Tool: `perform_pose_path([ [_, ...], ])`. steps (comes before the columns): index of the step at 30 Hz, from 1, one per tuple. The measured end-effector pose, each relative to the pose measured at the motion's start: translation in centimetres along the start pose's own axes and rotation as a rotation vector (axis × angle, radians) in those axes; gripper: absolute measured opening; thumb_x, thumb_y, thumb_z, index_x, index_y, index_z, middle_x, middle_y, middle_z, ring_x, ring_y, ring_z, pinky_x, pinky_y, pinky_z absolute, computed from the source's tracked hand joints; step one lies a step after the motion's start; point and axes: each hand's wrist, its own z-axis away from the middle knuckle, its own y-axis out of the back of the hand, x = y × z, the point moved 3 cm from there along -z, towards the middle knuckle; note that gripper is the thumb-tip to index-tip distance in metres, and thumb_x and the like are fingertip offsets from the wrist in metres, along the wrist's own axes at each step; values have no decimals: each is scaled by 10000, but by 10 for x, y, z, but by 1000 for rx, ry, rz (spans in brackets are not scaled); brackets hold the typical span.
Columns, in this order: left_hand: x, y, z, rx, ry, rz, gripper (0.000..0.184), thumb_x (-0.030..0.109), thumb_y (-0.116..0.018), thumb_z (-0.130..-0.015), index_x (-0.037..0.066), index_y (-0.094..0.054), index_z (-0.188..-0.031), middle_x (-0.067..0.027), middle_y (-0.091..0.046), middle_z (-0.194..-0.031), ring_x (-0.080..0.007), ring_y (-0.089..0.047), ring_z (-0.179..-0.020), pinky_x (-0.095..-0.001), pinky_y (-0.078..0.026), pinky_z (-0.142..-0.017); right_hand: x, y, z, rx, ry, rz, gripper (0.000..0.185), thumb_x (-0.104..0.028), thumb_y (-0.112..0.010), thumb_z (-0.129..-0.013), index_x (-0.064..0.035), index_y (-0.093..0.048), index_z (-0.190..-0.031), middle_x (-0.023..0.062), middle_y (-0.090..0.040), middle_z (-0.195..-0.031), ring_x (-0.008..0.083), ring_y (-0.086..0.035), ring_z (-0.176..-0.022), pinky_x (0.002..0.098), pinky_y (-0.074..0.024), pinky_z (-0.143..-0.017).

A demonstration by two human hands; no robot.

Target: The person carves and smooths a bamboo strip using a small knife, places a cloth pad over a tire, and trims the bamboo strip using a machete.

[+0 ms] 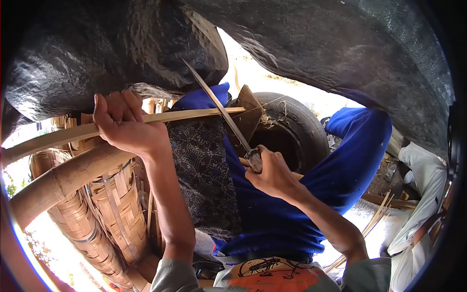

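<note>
My left hand (127, 121) is closed around a long, pale bamboo strip (187, 115), which runs from the left edge of the view to above my lap. In my right hand (273, 171) is the handle of a long knife (214, 100), its narrow blade slanting up and to the left. The blade crosses the strip near its far end; whether they touch is hard to tell. A dark patterned cloth (202, 180) covers one of my thighs, over blue trousers (287, 221). Behind the knife stands a brown wooden board (249, 104).
A tire (311, 126) with shavings on it lies between my legs. Black sheeting (331, 44) hangs low overhead. At left are a thick bamboo pole (73, 175) and woven bamboo baskets (114, 209). Another person's pale-clothed leg (423, 180) and thin strips (374, 224) are at right.
</note>
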Motion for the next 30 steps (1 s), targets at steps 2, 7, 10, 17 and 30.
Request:
perform_pose_path([
  [2,0,-2,0,3,6,-2,453,203,-402,-955,177,-172,-565,35,-152,-510,-78,-139,-439,-276,-156,-460,5,-6,2,-23,9,-14,215,-72,-656,-754,81,-567,-876,209,-606,-633,284,-632,-544,377,-465,-518],
  [7,0,1,-4,17,-1,-23,447,211,-397,-954,189,-181,-563,37,-159,-507,-75,-146,-430,-267,-160,-454,18,-11,9,-195,-189,-281,338,-96,-669,-777,60,-506,-1028,218,-605,-644,335,-639,-589,424,-470,-564],
  [10,-2,5,-6,19,9,-20,440,212,-399,-948,193,-186,-564,40,-161,-501,-79,-148,-426,-264,-157,-453,20,-3,8,-119,-47,-71,346,-119,-670,-789,45,-493,-1036,220,-612,-665,386,-644,-662,471,-466,-626],
  [17,0,1,-5,3,-5,-4,430,200,-392,-939,193,-195,-557,39,-158,-480,-80,-147,-418,-259,-157,-451,9,12,6,-249,-170,25,290,-147,-654,-808,48,-524,-979,251,-627,-759,418,-639,-695,491,-467,-665],
  [30,-1,2,-7,23,11,-9,419,180,-385,-928,197,-184,-561,21,-154,-488,-106,-157,-431,-268,-189,-466,-41,11,7,-48,128,-184,188,-44,-631,-796,46,-524,-922,192,-624,-701,286,-657,-601,381,-473,-534],
])
